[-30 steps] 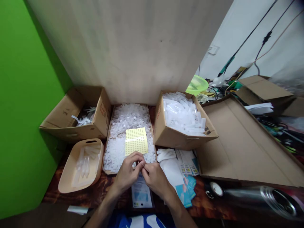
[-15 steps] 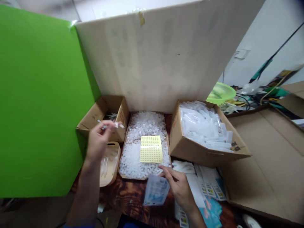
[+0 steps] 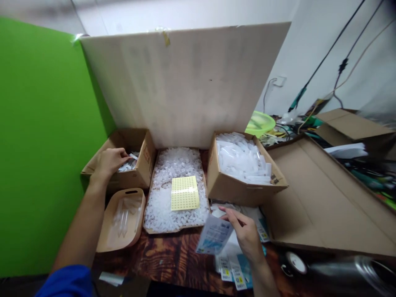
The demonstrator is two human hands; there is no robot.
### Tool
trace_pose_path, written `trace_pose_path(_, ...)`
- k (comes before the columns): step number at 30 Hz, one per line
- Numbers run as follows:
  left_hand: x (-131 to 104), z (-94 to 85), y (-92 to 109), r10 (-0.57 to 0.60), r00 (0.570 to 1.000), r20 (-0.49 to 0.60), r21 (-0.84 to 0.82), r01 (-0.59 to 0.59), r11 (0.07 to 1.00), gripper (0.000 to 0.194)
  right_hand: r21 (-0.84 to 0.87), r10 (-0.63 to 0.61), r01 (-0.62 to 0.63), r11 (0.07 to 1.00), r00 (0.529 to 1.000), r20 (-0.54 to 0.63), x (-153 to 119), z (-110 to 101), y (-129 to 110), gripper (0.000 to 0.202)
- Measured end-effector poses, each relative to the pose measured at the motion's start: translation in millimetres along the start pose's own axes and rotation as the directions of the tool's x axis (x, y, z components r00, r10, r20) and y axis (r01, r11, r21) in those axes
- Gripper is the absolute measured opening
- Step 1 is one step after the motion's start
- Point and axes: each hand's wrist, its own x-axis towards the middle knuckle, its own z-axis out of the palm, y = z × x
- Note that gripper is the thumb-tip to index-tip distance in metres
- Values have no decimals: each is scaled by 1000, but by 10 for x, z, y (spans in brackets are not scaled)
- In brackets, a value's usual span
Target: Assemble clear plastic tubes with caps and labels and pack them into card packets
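The left hand (image 3: 114,160), being nearer, is hovering close by white strips (image 3: 126,166) lying in a cardboard box (image 3: 131,180); whether it is gripping one, I cannot tell. Well rightward, the right hand (image 3: 244,233) is pinching a printed bag (image 3: 214,236), its long axis slanting down leftward.

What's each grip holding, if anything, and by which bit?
The right grip holds a printed packet by its upper edge. The left grip is at a white strip; hold unclear.

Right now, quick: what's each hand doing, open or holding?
Left hand: fingers at white pieces in the cardboard box; grip can't be told.
Right hand: closed, pinching a printed packet.
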Motion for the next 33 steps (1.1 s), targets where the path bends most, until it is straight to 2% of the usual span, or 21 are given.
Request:
trace_pose_path(2, 26, 16, -63, -23, 996, 82, 307, -3, 952, 27, -5, 6, -6, 1000, 1000, -10, -40, 21, -32, 51)
trace_pose_path(3, 41, 17, -87, -22, 991, 130, 385, -30, 923, 23, -13, 4, -4, 1000, 1000, -7, -58, 38, -52, 51)
trace_pose_path(5, 38, -5, -91, 38, 985, 166, 384, -100, 918, 19, -24, -4, 4, 1000, 1000, 1, -86, 78, -92, 50)
trace_pose_path(6, 4, -24, -59, 96, 987, 129, 351, -136, 927, 25, -22, -5, 5, 1000, 1000, -3, -97, 100, -110, 50)
trace_pose_path(8, -175, -57, 89, 234, 972, -13, 252, -223, 942, 33, -1, 2, -2, 1000, 999, -40, -112, 157, -136, 50)
trace_pose_path(9, -331, -54, 202, 308, 947, -88, 174, -289, 941, 32, 13, 5, -4, 1000, 997, -77, -116, 193, -145, 50)
trace_pose_path(11, -769, 20, 472, 410, 897, -163, -25, -420, 907, 26, 41, 14, -7, 999, 986, -167, -125, 286, -157, 51)
trace_pose_path(12, -1033, 97, 612, 469, 874, -129, -145, -484, 863, 23, 55, 20, -8, 998, 978, -208, -133, 342, -161, 52)
trace_pose_path(13, -1308, 198, 742, 549, 835, -32, -258, -537, 803, 24, 69, 27, -11, 998, 971, -238, -148, 403, -165, 52)
trace_pose_path(14, -1576, 318, 854, 623, 776, 98, -342, -562, 753, 30, 84, 36, -16, 996, 968, -247, -171, 467, -169, 52)
trace_pose_path(15, -1822, 450, 945, 702, 676, 223, -403, -592, 698, 41, 99, 43, -19, 995, 970, -237, -203, 529, -173, 52)
trace_pose_path(16, -2034, 584, 1012, 730, 627, 272, -425, -603, 675, 52, 112, 41, -17, 994, 976, -212, -244, 588, -180, 52)
trace_pose_path(18, -2332, 823, 1076, 690, 689, 224, -392, -584, 711, 66, 117, 0, 14, 993, 993, -120, -343, 687, -202, 51)
trace_pose_path(20, -2467, 979, 1065, 607, 789, 93, -362, -541, 759, 65, 94, -102, 101, 990, 995, 6, -434, 752, -234, 52)
trace_pose_path(21, -2489, 1016, 1041, 556, 831, 10, -356, -517, 778, 60, 82, -170, 164, 983, 983, 69, -465, 773, -251, 54)
trace_pose_path(23, -2480, 1015, 983, 455, 878, -147, -366, -476, 800, 47, 72, -287, 279, 958, 943, 166, -480, 797, -277, 55)
trace_pose_path(25, -2444, 942, 935, 363, 902, -234, -397, -430, 811, 35, 77, -316, 308, 948, 938, 139, -437, 806, -288, 47)
trace_pose_path(27, -2409, 850, 908, 316, 922, -225, -456, -386, 802, 29, 103, -280, 277, 955, 960, 17, -357, 799, -288, 39)
trace_pose_path(29, -2384, 783, 896, 329, 933, -148, -512, -357, 781, 29, 137, -266, 273, 952, 962, -66, -272, 774, -290, 37)
trace_pose_path(33, -2380, 809, 882, 416, 909, -11, -574, -347, 742, 35, 122, -387, 388, 914, 921, -34, -180, 688, -297, 10)
